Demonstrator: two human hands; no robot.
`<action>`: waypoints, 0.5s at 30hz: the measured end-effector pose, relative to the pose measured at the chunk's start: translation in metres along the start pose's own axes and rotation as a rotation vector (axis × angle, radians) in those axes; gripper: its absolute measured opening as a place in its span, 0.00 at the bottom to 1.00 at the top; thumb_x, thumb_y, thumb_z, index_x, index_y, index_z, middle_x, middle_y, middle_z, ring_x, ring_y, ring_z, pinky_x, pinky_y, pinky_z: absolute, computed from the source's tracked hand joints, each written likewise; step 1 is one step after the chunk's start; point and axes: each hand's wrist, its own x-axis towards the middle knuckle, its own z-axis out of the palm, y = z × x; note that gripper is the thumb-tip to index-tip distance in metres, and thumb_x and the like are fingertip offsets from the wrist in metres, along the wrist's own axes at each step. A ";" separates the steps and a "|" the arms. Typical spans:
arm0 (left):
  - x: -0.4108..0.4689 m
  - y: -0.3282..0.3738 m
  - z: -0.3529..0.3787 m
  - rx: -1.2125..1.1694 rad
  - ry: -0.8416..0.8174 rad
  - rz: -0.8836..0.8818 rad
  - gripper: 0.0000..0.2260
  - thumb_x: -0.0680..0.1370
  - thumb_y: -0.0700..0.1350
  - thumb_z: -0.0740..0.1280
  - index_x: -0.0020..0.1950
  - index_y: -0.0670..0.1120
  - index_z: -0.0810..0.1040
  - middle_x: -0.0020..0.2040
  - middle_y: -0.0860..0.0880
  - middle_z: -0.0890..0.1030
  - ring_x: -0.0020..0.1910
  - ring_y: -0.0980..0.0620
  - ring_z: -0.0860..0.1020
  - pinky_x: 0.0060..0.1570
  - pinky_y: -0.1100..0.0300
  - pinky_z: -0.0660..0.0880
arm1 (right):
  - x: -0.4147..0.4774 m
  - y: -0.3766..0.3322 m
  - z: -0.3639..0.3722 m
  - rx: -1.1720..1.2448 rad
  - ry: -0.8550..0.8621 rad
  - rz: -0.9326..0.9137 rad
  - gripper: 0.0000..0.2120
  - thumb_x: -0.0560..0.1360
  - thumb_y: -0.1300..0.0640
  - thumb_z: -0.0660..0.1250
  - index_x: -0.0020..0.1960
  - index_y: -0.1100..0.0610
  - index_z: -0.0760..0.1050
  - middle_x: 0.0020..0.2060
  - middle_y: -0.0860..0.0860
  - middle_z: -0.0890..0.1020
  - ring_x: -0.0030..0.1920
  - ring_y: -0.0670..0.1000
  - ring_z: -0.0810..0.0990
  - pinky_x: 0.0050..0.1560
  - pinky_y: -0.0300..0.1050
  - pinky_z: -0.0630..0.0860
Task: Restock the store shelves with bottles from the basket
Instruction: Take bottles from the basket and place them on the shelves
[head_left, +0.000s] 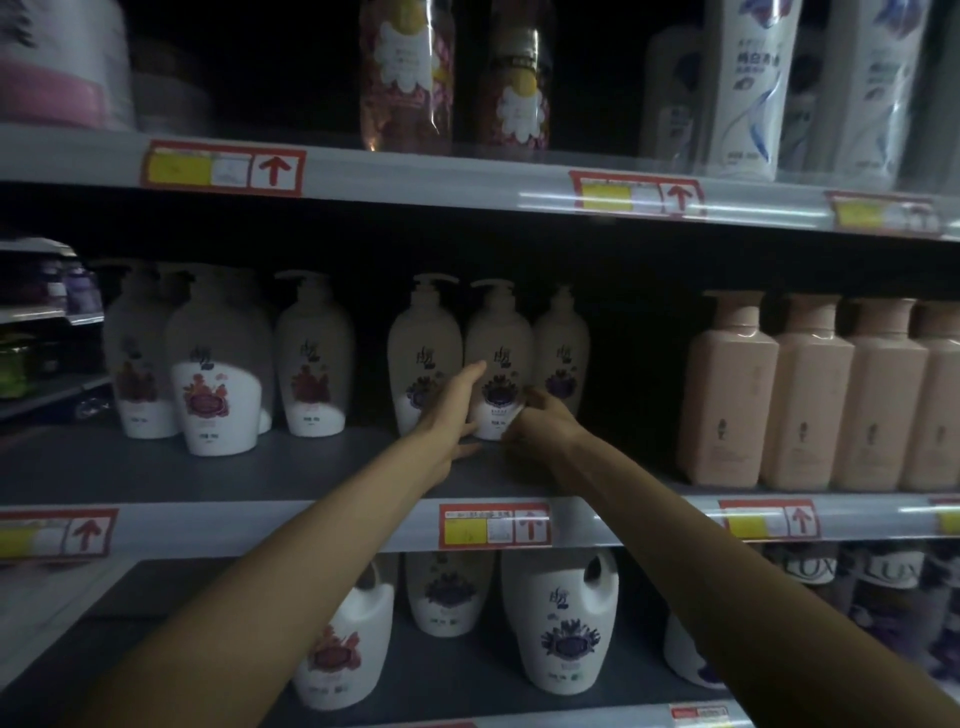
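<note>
My left grip is released: its fingers are straight and lie flat against the left side of a white pump bottle with a purple flower on its label. My right grip is at the lower right side of the same bottle, and its fingers are curled on the bottle's edge, so it is grasping the bottle there. The bottle is between my two grips and stands upright on the grey middle shelf, a little back from the front edge.

Just beside the left grip stands a second purple bottle. Just behind the right grip is a third purple bottle. Both are close to the held one; I cannot tell if they touch it.

Further left of the left grip stand white bottles with red flowers. Well to the right of the right grip there is a row of pink square bottles, side by side.

Under my forearms, on the shelf's front strip, there is a red price tag. Below it, on the lower shelf, stands a big white jug with a handle. Above the grips, on the upper shelf, there are tall white bottles. The light is dim and the edges of the view are blurred.
</note>
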 end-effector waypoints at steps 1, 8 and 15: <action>-0.001 0.001 -0.003 0.020 0.003 0.002 0.29 0.78 0.62 0.68 0.74 0.48 0.71 0.53 0.49 0.79 0.51 0.49 0.79 0.46 0.52 0.79 | -0.001 0.000 0.002 -0.028 0.034 -0.029 0.34 0.77 0.72 0.63 0.80 0.56 0.61 0.66 0.58 0.76 0.64 0.59 0.78 0.68 0.60 0.77; -0.005 0.000 -0.045 0.200 0.297 0.276 0.21 0.75 0.62 0.64 0.62 0.50 0.76 0.61 0.45 0.80 0.60 0.43 0.79 0.62 0.41 0.77 | 0.004 -0.004 0.036 -0.088 -0.025 -0.098 0.31 0.79 0.69 0.61 0.81 0.55 0.62 0.66 0.57 0.77 0.60 0.57 0.81 0.67 0.57 0.78; 0.008 0.005 -0.060 0.045 0.208 0.164 0.11 0.83 0.59 0.60 0.58 0.53 0.71 0.51 0.52 0.79 0.47 0.52 0.79 0.43 0.57 0.75 | 0.007 -0.011 0.065 -0.077 -0.112 -0.112 0.35 0.78 0.73 0.58 0.83 0.57 0.57 0.73 0.59 0.73 0.57 0.53 0.75 0.57 0.43 0.74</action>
